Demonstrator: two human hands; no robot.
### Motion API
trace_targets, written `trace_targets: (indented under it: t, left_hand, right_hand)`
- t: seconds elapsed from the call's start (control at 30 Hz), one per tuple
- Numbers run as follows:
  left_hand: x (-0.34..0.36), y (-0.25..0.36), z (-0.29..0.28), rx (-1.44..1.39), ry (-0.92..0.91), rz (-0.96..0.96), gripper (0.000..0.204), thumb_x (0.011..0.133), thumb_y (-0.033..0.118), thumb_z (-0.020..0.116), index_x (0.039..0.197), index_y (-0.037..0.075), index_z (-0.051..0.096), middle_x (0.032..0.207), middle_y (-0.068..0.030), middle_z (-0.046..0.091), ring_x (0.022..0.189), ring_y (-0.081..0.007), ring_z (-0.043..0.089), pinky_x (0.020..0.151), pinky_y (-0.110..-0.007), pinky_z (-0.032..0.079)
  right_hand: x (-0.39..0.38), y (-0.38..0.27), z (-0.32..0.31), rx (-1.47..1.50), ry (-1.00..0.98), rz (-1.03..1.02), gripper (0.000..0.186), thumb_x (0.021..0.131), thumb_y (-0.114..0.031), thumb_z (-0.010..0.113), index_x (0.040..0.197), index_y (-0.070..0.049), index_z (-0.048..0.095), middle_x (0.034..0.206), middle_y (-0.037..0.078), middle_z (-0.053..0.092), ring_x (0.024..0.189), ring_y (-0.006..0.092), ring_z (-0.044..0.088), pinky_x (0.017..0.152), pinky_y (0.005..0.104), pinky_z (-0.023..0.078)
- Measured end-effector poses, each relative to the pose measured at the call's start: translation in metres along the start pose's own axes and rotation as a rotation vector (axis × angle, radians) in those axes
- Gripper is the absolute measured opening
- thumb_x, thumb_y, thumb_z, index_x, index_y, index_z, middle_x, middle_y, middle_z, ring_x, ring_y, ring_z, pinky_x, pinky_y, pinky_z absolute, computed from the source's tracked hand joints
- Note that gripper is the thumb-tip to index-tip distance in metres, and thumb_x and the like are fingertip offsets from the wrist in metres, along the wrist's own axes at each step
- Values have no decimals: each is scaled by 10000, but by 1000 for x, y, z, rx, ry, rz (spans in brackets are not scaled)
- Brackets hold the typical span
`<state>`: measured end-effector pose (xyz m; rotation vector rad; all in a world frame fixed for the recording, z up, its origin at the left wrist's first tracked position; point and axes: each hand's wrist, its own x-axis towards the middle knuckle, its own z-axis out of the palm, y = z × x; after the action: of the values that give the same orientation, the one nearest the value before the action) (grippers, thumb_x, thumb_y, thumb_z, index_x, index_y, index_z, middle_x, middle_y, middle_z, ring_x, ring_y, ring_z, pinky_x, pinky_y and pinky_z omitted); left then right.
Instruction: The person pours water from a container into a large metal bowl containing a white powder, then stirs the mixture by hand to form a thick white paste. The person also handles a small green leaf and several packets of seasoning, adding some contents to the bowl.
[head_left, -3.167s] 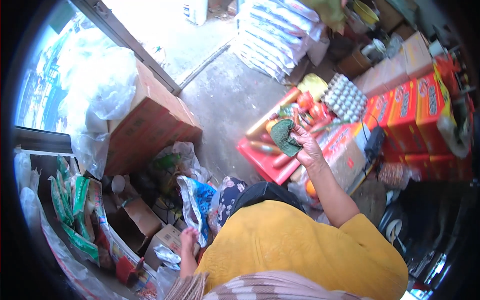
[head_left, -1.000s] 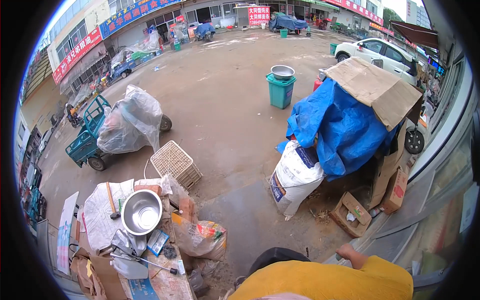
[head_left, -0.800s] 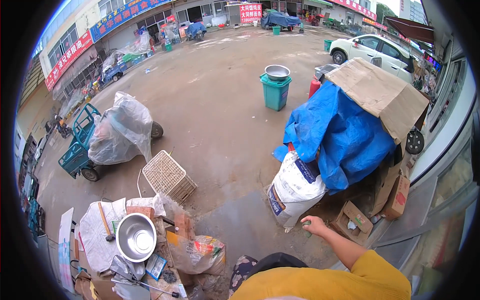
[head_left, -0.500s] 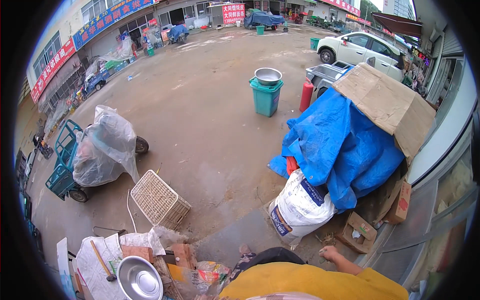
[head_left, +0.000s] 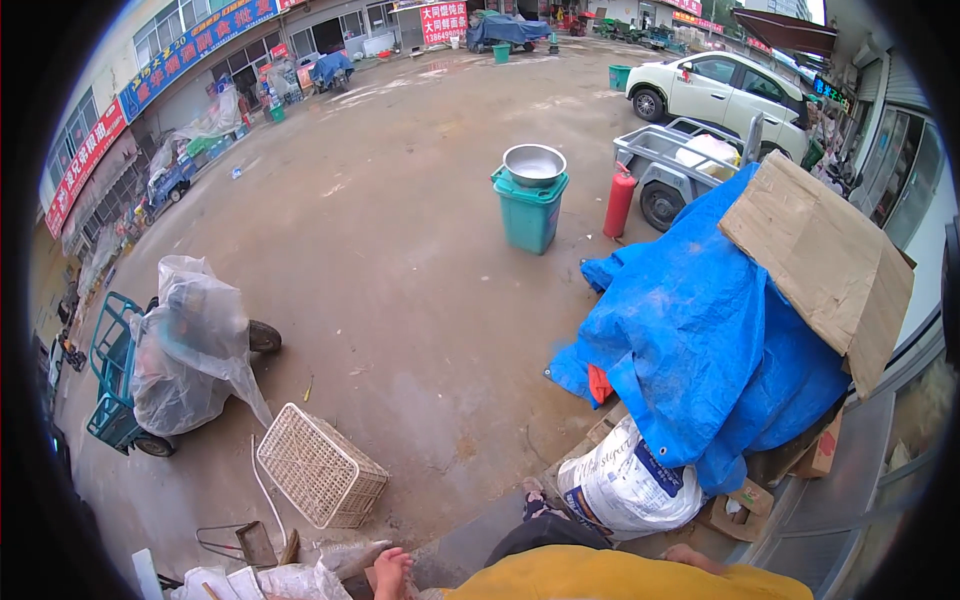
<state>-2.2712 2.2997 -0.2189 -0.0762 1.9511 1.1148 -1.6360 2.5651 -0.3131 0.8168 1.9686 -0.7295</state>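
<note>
Someone in a yellow top [head_left: 610,576] seems mid-step. Left hand [head_left: 391,573], nine o'clock: fingers loosely relaxed, seemingly empty. Right hand [head_left: 692,557], three o'clock: I can't tell its grip. White sack [head_left: 628,488], one o'clock: advancing calls for clearing it.

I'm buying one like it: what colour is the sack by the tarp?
The sack is mainly white with dark blue patches, shown best in the head view.

We see a mustard-yellow top [head_left: 600,575], broad and rounded in outline. Beyond its edge we make out a black garment [head_left: 548,536] — and past that, a dark trouser leg [head_left: 540,507] with a pale, blotchy pattern.
</note>
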Motion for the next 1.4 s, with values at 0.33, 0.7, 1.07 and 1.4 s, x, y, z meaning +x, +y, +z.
trace_targets:
  t: [0.33, 0.7, 1.07, 1.4]
  left_hand:
    - [-45, -33, 22, -262, 204, -521, 180, 824, 32, 460, 993, 13, 520, 797, -93, 602, 657, -182, 596, 562, -281, 500]
    - [-37, -43, 10, -513, 365, -53, 212, 805, 70, 520, 1005, 0, 535, 830, -80, 605, 684, -126, 578, 595, -234, 468]
    - [-23, -241, 60, -669, 566, -855, 86, 788, 105, 449, 760, 61, 518, 649, -69, 556, 506, -217, 555, 410, -340, 427]
    - [327, 143, 141, -483, -43, -366, 201, 809, 61, 516, 1009, 53, 503, 834, -77, 607, 673, -175, 587, 532, -269, 462]
  right_hand:
    - [95, -46, -331, 1092, 449, 279, 317, 677, -162, 693, 960, -41, 615, 834, 78, 636, 730, 163, 586, 669, 288, 463]
    - [113, -81, -341, 636, 248, 181, 123, 651, -70, 690, 709, -18, 595, 674, 37, 584, 584, 140, 529, 542, 290, 435]
    - [241, -71, -430, 458, 281, 148, 180, 703, 33, 594, 863, -35, 642, 803, 44, 625, 744, 168, 575, 663, 282, 470]
    - [385, -101, -753, 1951, 280, -677, 508, 704, 98, 460, 1204, 28, 410, 1090, 125, 545, 977, 227, 553, 853, 333, 443]
